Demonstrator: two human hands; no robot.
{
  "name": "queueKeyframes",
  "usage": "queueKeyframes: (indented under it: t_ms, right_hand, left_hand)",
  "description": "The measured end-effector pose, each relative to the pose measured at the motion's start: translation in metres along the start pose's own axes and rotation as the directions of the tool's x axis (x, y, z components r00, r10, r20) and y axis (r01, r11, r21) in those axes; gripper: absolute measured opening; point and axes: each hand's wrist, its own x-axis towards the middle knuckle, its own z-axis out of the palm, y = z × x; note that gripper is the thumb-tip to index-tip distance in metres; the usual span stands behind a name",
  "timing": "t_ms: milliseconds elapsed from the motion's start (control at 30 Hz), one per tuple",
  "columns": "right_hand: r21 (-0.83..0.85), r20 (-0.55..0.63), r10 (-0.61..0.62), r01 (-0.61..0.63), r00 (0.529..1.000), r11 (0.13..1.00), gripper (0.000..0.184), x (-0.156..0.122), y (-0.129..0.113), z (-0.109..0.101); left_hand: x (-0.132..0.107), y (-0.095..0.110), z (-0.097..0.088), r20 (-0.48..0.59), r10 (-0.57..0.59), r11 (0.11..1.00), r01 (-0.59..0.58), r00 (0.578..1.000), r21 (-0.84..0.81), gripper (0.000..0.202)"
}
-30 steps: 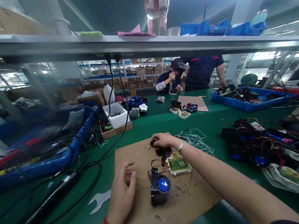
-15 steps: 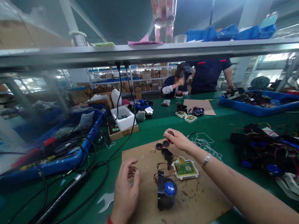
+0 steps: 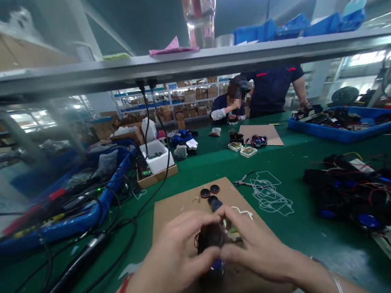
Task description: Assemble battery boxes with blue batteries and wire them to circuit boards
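Note:
My left hand (image 3: 178, 255) and my right hand (image 3: 258, 249) meet over the cardboard sheet, their fingers and thumbs curled around a dark round part (image 3: 211, 236). Motion blurs it, so its exact kind is unclear. Just beneath the thumbs shows a bit of the blue dome (image 3: 217, 264) of a black housing, mostly covered by my hands. The green circuit board (image 3: 234, 232) in its white frame is largely hidden behind my right fingers. Beyond my fingertips lie small round black discs (image 3: 214, 189) with reddish rims.
Cardboard (image 3: 171, 213) covers part of the green table. Pliers (image 3: 243, 182) and tangled white cord (image 3: 268, 195) lie beyond it. Wired black assemblies (image 3: 360, 194) are at right; a blue bin (image 3: 117, 187) and black cables stand left. A shelf (image 3: 127, 68) crosses overhead. Two people are opposite.
My right hand has come back from the round discs with a dark part and joined my left hand over the blue-domed housing. My left hand has moved right and closed in. The view has shifted slightly.

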Motion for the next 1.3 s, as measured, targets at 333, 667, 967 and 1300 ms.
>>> queueKeyframes:
  t_ms: [333, 667, 967, 1300]
  right_hand:
    - [-0.032, -0.035, -0.115, 0.114, 0.993, 0.993, 0.036, -0.012, 0.045, 0.058]
    - [-0.355, -0.122, -0.321, 0.26, 0.939, 0.898, 0.04, -0.018, 0.031, 0.031]
    - [-0.246, -0.133, -0.28, 0.242, 0.951, 0.939, 0.033, -0.011, 0.04, 0.031]
    - [-0.184, -0.07, -0.205, 0.189, 0.976, 0.965, 0.037, -0.006, 0.051, 0.03]
  left_hand:
    - [-0.024, -0.017, 0.012, 0.137, 0.205, 0.939, -0.234, 0.969, 0.253, 0.037]
    - [-0.036, -0.018, -0.001, 0.033, 0.046, 0.979, -0.052, 0.998, 0.199, 0.035]
    - [-0.031, -0.043, 0.01, 0.162, -0.066, 0.987, 0.088, 0.985, -0.135, 0.031]
    - [-0.034, -0.056, 0.025, 0.13, -0.042, 0.979, 0.067, 0.991, -0.191, 0.029]
